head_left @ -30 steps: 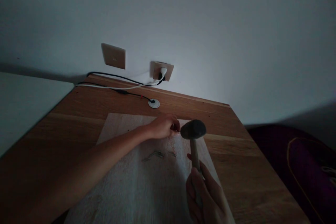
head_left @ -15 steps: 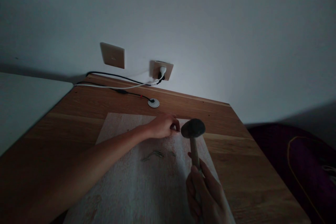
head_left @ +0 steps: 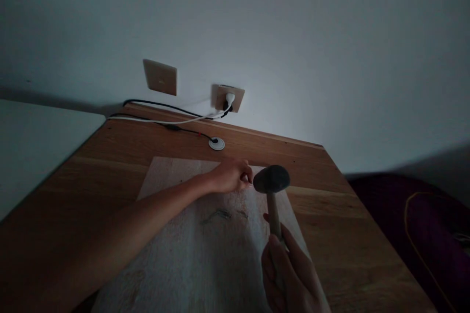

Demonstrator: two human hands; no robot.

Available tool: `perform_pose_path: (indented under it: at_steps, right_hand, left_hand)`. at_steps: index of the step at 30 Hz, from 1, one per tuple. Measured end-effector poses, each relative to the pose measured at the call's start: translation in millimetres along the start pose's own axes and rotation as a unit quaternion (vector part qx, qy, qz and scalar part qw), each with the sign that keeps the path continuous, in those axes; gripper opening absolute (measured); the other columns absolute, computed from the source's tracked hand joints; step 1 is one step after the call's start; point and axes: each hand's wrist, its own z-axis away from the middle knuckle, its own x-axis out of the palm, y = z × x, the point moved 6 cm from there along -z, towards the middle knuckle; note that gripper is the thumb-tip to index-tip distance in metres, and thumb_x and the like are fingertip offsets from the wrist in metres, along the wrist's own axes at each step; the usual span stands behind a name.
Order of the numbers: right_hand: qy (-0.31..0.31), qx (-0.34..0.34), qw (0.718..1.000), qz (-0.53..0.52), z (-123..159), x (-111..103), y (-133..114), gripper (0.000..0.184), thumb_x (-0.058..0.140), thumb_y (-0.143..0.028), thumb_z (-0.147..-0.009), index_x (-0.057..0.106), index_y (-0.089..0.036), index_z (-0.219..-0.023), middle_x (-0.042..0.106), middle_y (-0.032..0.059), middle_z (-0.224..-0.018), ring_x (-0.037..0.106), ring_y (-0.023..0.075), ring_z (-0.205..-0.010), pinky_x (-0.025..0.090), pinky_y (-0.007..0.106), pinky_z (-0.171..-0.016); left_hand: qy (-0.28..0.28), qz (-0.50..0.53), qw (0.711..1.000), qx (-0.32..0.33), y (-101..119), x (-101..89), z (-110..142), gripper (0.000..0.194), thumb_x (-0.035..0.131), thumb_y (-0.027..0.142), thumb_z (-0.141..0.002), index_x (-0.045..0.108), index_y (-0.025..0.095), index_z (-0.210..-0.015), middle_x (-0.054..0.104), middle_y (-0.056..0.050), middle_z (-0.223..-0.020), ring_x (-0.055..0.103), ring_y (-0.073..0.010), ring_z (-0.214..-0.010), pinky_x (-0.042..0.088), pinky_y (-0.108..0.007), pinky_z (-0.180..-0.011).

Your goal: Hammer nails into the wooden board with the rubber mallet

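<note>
My right hand (head_left: 290, 274) is wrapped round the light handle of a rubber mallet (head_left: 271, 179), its dark head raised toward the far right part of a pale wooden board (head_left: 172, 254). Just left of the mallet head, my left hand (head_left: 233, 176) rests near the board's far edge with thumb and fingers pinched together. Whatever is in that pinch is too small and dim to make out. Between my hands and nearer to me, several thin, dark, nail-like pieces (head_left: 222, 213) lie loose on the board.
Under the board is a brown wooden tabletop (head_left: 341, 234) against a wall. Black and white cables (head_left: 172, 121) run along its back to a wall socket (head_left: 230, 99). A round cable grommet (head_left: 217, 144) sits behind the board. Dark purple fabric (head_left: 396, 215) lies at the right.
Both hands and the mallet keep almost the same places. The left fingers have curled slightly closer together, and the whole view has shifted a little.
</note>
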Motion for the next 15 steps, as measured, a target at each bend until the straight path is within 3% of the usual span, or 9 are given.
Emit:
perform_pose_path:
  at_steps: [4,10,15]
  right_hand:
    - [-0.004,0.000,0.999,0.036,-5.0,3.3,3.1,0.085,0.084,-0.079,-0.076,0.067,-0.019,-0.133,0.052,-0.0109,-0.059,0.031,0.0004,-0.036,0.027,0.012,-0.034]
    - [-0.011,-0.001,0.999,0.050,-8.7,2.4,4.2,0.083,0.082,-0.079,-0.078,0.066,-0.019,-0.132,0.053,-0.0110,-0.059,0.032,0.0009,-0.036,0.029,0.012,-0.033]
    - [0.018,-0.002,0.999,0.031,-4.3,0.2,2.9,0.085,0.086,-0.076,-0.076,0.063,-0.022,-0.137,0.053,-0.0107,-0.060,0.031,0.0015,-0.038,0.027,0.013,-0.035]
  left_hand:
    - [-0.002,-0.001,1.000,-0.002,1.9,-1.8,0.2,0.016,0.075,0.000,-0.078,0.078,0.016,-0.079,0.066,-0.001,-0.078,0.060,-0.0150,-0.074,0.039,-0.026,-0.068]
    - [0.002,0.000,1.000,-0.008,3.3,-3.4,0.8,0.017,0.080,-0.001,-0.072,0.076,0.015,-0.079,0.066,-0.001,-0.080,0.060,-0.0158,-0.075,0.038,-0.027,-0.067]
    - [0.003,0.004,1.000,-0.015,-0.5,-0.9,-0.6,0.011,0.080,0.004,-0.079,0.078,0.015,-0.080,0.066,-0.001,-0.080,0.060,-0.0150,-0.072,0.039,-0.026,-0.067]
